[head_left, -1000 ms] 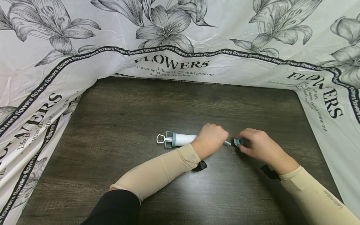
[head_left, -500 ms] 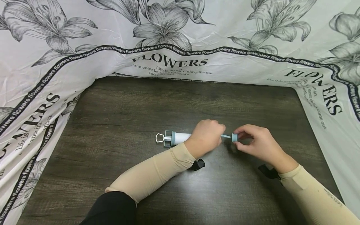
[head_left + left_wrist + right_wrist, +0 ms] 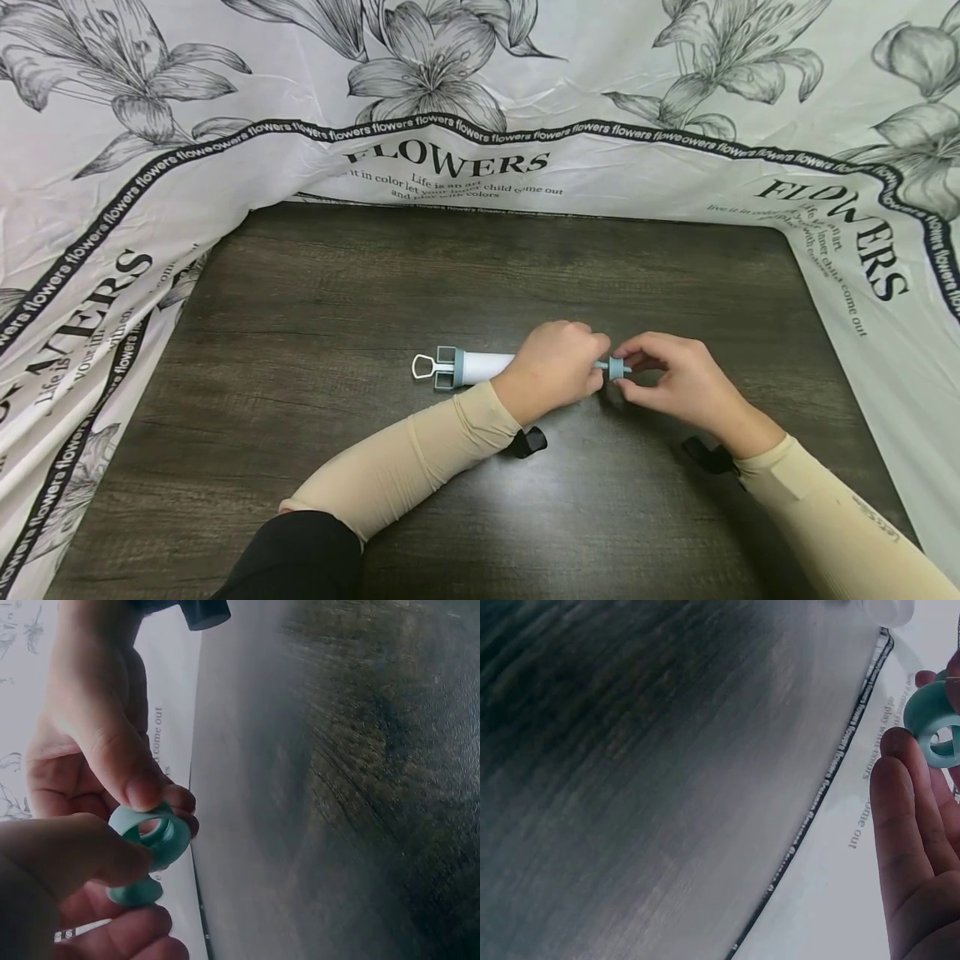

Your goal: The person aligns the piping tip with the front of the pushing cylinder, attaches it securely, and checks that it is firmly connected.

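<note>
My left hand (image 3: pixel 555 372) grips a large syringe, covering the front of its white barrel (image 3: pixel 484 368). At the barrel's left end are a blue-grey collar, squared finger loops and a white loop handle (image 3: pixel 423 367). My right hand (image 3: pixel 678 382) pinches a blue-grey ring (image 3: pixel 617 368) between thumb and fingers, with the slim nozzle (image 3: pixel 628 369) poking out through it. The left wrist view shows the ring (image 3: pixel 174 844) tilted, its hole visible, close by a rounded teal part (image 3: pixel 136 891) in the left fingers. In the right wrist view the ring (image 3: pixel 924 712) is against the fingertips.
The dark wood-grain table (image 3: pixel 360 292) lies beneath both hands. White cloth (image 3: pixel 300 167) with printed flowers and lettering rises along its back and sides. Black wrist straps (image 3: pixel 528 442) hang under each wrist.
My right hand has turned the ring and moved it left onto the nozzle, which was apart from it one second ago. My left hand keeps its grip on the syringe.
</note>
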A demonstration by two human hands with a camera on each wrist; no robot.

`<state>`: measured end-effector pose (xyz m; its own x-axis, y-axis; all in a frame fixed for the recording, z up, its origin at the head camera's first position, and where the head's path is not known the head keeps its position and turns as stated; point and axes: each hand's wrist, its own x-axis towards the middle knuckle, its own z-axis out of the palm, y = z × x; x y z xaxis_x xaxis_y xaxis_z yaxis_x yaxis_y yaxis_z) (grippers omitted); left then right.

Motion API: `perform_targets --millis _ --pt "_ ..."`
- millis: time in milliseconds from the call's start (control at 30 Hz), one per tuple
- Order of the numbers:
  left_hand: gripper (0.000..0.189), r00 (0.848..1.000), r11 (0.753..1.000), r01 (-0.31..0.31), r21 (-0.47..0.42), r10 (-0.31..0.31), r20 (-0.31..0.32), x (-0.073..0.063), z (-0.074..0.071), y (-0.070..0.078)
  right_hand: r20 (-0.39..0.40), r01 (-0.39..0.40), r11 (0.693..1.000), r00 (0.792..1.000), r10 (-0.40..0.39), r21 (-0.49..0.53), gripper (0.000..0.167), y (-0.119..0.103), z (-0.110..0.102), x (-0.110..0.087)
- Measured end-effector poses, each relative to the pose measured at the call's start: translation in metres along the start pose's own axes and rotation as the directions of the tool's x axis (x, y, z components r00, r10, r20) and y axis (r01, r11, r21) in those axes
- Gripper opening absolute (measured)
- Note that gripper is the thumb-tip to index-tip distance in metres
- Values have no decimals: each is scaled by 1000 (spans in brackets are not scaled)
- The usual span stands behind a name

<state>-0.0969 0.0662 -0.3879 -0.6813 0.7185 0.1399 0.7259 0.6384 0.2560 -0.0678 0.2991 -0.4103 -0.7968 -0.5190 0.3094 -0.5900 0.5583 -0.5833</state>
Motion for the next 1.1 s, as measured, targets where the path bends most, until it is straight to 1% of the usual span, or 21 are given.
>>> perform_targets --millis 100,200,367,467,600,733,867,1100 --pt "9 1000 997 -9 -73 10 12 0 0 -2 -10 0 1000 1000 0 6 41 1 1 0" --pt "10 1000 991 -14 -137 16 10 0 1 -3 -18 2 1000 1000 -2 9 41 1 0 0" --pt "17 999 979 -49 -197 49 -8 2 3 -7 -28 9 999 1000 -8 34 43 2 -1 0" --pt "21 998 966 -64 -252 61 -19 2 4 -9 -31 9 998 999 -7 64 45 1 -1 0" --pt "26 998 944 -64 -325 55 -37 3 5 -10 -35 -3 994 999 7 109 47 1 -2 -2" --pt "29 996 930 -78 -360 60 -61 3 6 -11 -33 -29 990 999 34 140 47 0 -3 -3" --pt "26 994 917 -95 -388 70 -79 4 7 -12 -35 -46 985 998 53 167 48 -1 -4 -3" --pt "22 994 909 -98 -405 70 -83 5 7 -12 -45 -41 980 998 50 193 48 -3 -6 -1"
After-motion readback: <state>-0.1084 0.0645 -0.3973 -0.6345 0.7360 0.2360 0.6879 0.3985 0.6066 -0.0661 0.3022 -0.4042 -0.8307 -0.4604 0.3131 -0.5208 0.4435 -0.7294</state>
